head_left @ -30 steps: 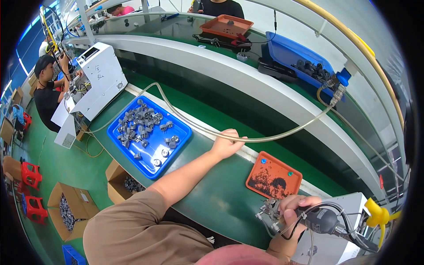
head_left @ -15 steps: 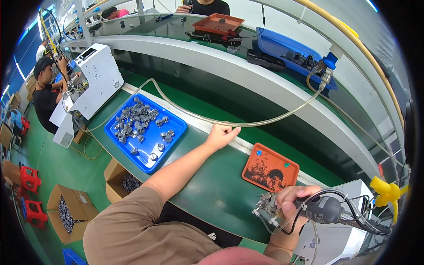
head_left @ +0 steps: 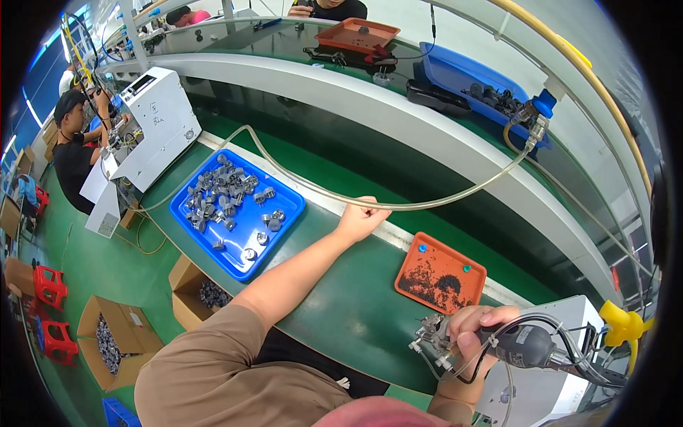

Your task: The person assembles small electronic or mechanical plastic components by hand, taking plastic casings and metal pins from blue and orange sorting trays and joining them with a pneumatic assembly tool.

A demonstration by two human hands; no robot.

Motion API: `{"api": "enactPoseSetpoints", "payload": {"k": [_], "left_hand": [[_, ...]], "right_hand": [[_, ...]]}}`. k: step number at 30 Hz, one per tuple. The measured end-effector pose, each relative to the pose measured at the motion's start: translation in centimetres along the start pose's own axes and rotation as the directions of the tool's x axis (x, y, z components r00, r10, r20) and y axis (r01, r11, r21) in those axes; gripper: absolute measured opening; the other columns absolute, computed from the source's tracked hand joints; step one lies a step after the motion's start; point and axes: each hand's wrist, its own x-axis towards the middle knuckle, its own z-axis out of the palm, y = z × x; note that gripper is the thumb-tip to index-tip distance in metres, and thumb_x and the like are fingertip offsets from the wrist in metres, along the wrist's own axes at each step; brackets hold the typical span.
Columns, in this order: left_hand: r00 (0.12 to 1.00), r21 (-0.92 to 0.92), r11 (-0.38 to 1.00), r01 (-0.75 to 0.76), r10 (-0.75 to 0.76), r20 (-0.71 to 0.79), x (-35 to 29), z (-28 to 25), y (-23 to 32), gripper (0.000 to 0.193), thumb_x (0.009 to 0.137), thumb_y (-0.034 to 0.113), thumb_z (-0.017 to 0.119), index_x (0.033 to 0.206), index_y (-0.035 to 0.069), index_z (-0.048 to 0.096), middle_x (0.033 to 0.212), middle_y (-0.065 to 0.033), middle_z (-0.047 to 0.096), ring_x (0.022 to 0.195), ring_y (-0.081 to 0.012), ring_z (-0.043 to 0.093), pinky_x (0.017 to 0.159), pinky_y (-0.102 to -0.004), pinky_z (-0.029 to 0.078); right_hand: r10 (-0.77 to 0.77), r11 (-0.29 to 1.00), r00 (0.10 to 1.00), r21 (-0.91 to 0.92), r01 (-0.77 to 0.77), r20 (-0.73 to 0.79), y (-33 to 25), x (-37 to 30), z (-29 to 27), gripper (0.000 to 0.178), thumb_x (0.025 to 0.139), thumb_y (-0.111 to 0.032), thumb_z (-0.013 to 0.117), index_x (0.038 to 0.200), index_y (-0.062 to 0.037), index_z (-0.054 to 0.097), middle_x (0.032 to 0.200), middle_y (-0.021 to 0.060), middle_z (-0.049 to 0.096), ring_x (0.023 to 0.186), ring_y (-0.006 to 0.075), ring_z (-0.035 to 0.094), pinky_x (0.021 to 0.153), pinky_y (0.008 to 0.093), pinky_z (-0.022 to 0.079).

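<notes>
The right hand (head_left: 473,329) grips the grey tool (head_left: 525,346); I can't tell if the curled left hand (head_left: 361,219) holds anything. The tool looks hard, heavy: hold its fat part.

- A factory workshop, by the look of an assembly line; a long green bench (head_left: 356,313) runs beside a white-framed line (head_left: 313,70);
- small grey parts by the dozen, loose in a blue tray (head_left: 231,239) and heaped in a cardboard box (head_left: 135,327) on the green floor (head_left: 64,242);
- tiny black pieces in an orange tray (head_left: 442,257);
- a cabled hand tool (head_left: 523,345) and a clear hose (head_left: 398,207) at this workstation;
- a co-worker (head_left: 71,171) by a white machine (head_left: 163,107), another person (head_left: 338,8) across the line;
- plain red stools (head_left: 50,287)
</notes>
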Motion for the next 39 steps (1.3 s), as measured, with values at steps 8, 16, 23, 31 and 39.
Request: {"api": "enactPoseSetpoints", "payload": {"k": [8, 16, 23, 31, 39], "left_hand": [[1.0, -0.056, 0.998, 0.025, -0.026, -0.013, 0.2, 0.1, -0.3, 0.047, 0.091, 0.011, 0.079, 0.063, 0.009, 0.042, 0.059, 0.0055, 0.042, 0.058, -0.0047, 0.038, 0.052, -0.0277, 0.034], [1.0, -0.006, 1.0, 0.004, -0.004, -0.029, 0.5, 0.2, -0.2, 0.048, 0.091, 0.015, 0.08, 0.061, 0.006, 0.043, 0.059, 0.0024, 0.041, 0.058, -0.0072, 0.039, 0.052, -0.0302, 0.033], [0.993, 0.099, 0.994, -0.049, 0.059, -0.102, 1.2, -0.5, -1.3, 0.057, 0.095, 0.019, 0.078, 0.056, 0.001, 0.04, 0.057, -0.0059, 0.039, 0.055, -0.0154, 0.034, 0.051, -0.0356, 0.031], [0.995, 0.079, 0.997, -0.008, 0.016, -0.103, 1.2, -0.2, -1.4, 0.055, 0.094, 0.016, 0.077, 0.056, 0.0, 0.04, 0.057, -0.0051, 0.041, 0.056, -0.014, 0.035, 0.052, -0.035, 0.032], [0.996, 0.058, 0.997, -0.053, 0.057, -0.062, 0.9, -0.4, -1.1, 0.052, 0.094, 0.015, 0.077, 0.058, 0.0, 0.043, 0.057, -0.0055, 0.042, 0.056, -0.0142, 0.036, 0.052, -0.0344, 0.033]], "right_hand": [[0.007, 1.0, 1.0, 0.0, -0.007, -0.008, -0.2, 0.0, 0.2, 0.041, 0.073, 0.01, 0.074, 0.103, -0.0079, 0.052, 0.067, 0.0053, 0.055, 0.06, 0.0205, 0.056, 0.058, 0.0325, 0.047], [0.006, 0.999, 1.0, 0.038, -0.007, 0.021, -0.4, -0.4, 0.0, 0.042, 0.072, 0.01, 0.075, 0.102, -0.0069, 0.053, 0.068, 0.0056, 0.056, 0.061, 0.0205, 0.057, 0.058, 0.0322, 0.048], [-0.136, 0.99, 0.991, 0.035, 0.136, 0.002, -0.9, 0.9, -0.5, 0.037, 0.077, 0.007, 0.076, 0.102, -0.006, 0.052, 0.065, 0.0047, 0.055, 0.056, 0.0191, 0.054, 0.054, 0.0322, 0.048], [-0.15, 0.989, 0.984, -0.001, 0.151, 0.1, -1.4, 1.5, -1.3, 0.037, 0.074, 0.008, 0.073, 0.102, -0.0053, 0.052, 0.065, 0.0049, 0.055, 0.056, 0.0194, 0.054, 0.053, 0.0325, 0.047], [-0.153, 0.987, 0.985, -0.03, 0.155, 0.078, -0.3, 1.0, -0.9, 0.037, 0.082, 0.004, 0.074, 0.105, -0.0051, 0.047, 0.062, 0.0057, 0.05, 0.053, 0.0188, 0.05, 0.051, 0.0315, 0.045]]}}
